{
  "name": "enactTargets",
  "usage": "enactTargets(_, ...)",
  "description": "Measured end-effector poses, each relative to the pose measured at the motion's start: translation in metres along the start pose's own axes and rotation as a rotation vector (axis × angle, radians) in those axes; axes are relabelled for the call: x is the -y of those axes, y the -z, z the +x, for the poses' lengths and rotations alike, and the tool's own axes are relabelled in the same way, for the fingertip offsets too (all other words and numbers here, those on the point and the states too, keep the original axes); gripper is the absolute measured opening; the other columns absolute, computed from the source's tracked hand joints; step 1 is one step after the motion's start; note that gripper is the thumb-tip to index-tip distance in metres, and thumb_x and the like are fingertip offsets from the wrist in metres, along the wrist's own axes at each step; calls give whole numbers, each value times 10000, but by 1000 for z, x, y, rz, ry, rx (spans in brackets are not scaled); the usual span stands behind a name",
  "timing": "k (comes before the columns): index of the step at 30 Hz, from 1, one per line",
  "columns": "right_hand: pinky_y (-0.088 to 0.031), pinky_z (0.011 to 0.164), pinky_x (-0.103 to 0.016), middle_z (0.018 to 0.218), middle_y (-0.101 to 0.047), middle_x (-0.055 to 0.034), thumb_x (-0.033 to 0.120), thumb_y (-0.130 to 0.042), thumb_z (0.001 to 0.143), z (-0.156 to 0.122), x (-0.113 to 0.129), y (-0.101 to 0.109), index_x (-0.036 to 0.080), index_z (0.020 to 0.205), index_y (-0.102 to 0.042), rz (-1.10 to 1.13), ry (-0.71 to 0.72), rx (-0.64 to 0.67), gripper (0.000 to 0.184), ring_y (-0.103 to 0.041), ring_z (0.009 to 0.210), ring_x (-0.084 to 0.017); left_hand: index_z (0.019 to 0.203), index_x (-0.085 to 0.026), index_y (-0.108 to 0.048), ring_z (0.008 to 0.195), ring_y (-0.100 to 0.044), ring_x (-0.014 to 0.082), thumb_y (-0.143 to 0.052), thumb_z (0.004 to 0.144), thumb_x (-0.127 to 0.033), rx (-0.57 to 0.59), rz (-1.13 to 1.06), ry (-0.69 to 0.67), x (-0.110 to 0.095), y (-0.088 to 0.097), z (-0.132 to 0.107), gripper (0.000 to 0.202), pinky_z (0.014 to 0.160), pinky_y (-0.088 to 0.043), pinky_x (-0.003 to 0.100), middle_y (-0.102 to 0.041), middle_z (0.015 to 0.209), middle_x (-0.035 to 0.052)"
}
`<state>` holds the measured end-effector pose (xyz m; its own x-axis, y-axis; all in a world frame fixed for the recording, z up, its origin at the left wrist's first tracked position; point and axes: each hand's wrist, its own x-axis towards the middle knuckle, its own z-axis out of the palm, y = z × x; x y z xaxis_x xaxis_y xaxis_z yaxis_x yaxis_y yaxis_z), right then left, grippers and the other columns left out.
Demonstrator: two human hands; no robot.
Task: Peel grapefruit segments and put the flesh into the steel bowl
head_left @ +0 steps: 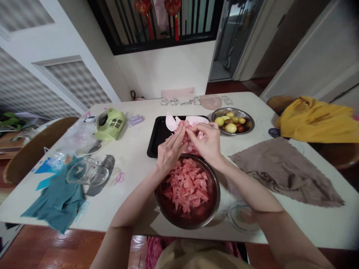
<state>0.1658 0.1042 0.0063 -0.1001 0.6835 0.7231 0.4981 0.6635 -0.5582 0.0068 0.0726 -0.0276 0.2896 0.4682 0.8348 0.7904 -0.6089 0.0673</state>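
Note:
Both my hands meet above the far rim of a steel bowl (213, 196) filled with torn pink fruit flesh (186, 186). My left hand (169, 147) and my right hand (206, 142) pinch the same pink fruit segment (188, 136) between their fingertips. Just behind them a black tray (157, 138) carries pale pink peel pieces (179, 121).
A steel dish of small green and red fruits (232, 120) stands right of the tray. A brown cloth (283, 173) lies at right, a teal cloth (60, 200) and a glass jug (86, 172) at left. Green tape dispenser (110, 124), plastic bags and a yellow cloth on a chair (316, 117).

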Motion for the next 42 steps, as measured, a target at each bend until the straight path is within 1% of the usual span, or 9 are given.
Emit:
enactTargets(5, -352, 839, -366, 723, -734, 48, 273, -695, 914, 3, -1, 1, 217, 715, -670, 31, 38, 29, 208, -644, 675, -144, 1524, -204, -451, 1266, -672, 215, -633, 964, -130, -26, -89, 1, 7, 0, -1, 593, 1040, -612, 340, -626, 1438, 128)
enactTargets(13, -362, 875, -381, 768, -748, 56, 287, -698, 919, 6, -2, 3, 233, 723, -669, 1, 66, 11, 205, -681, 766, -162, 1314, -216, -655, 1134, -743, 187, -707, 927, -173, -124, -312, 107, 6, -2, 4, 393, 1020, -620, 338, -759, 1236, 76)
enactTargets(18, -369, 930, -396, 770, -728, 49, 312, -644, 966, 8, -3, 4, 231, 747, -643, -64, 195, 4, 234, -656, 766, -150, 1230, -206, -696, 1092, -754, 192, -708, 928, -206, -147, -407, 196, 5, 0, 6, 303, 980, -630, 354, -776, 1177, 89)
enactTargets(23, -401, 966, -411, 975, -757, -14, 339, -639, 967, 10, -4, 7, 241, 943, -677, -82, 308, -62, 108, -677, 950, -199, 1217, -189, -699, 1111, -743, 208, -706, 930, -227, -159, -464, 235, 10, 0, 3, 289, 983, -615, 363, -771, 1179, 102)
enactTargets(27, -403, 1000, -421, 1206, -747, -35, 328, -659, 961, 10, -3, 7, 266, 1202, -664, -97, 434, -37, 249, -663, 1115, -219, 1226, -203, -694, 1098, -743, 197, -715, 921, -208, -222, -460, 253, 12, 1, 1, 306, 978, -607, 340, -773, 1170, 89)
enactTargets(30, -384, 998, -431, 1110, -785, 28, 284, -673, 955, 8, -2, 6, 335, 1180, -702, -109, 504, -51, 232, -682, 1052, -196, 1213, -211, -696, 1063, -751, 194, -709, 926, -216, -254, -454, 256, 11, 4, 3, 287, 948, -613, 335, -778, 1152, 82)
enactTargets(33, -376, 958, -445, 1021, -797, 54, 265, -673, 949, 4, -4, 5, 392, 1132, -730, -118, 515, -134, 230, -683, 999, -195, 1192, -205, -704, 1056, -753, 200, -720, 921, -252, -214, -488, 244, 9, 8, 6, 275, 939, -612, 331, -781, 1140, 88)
enactTargets(38, -347, 947, -444, 986, -800, 56, 300, -538, 1016, -5, -16, 4, 392, 1122, -739, -211, 610, -213, 245, -700, 920, -178, 1140, -206, -735, 1038, -751, 206, -700, 937, -310, -178, -608, 326, 4, 9, 8, 231, 934, -607, 333, -787, 1097, 89)
enactTargets(42, -352, 931, -441, 980, -802, 34, 433, -461, 1043, -7, -27, 1, 374, 1118, -743, -249, 655, -238, 298, -706, 877, -180, 1111, -201, -750, 808, -752, 162, -696, 937, -358, -162, -747, 477, 0, 4, 5, 240, 722, -620, 267, -789, 1061, 95)
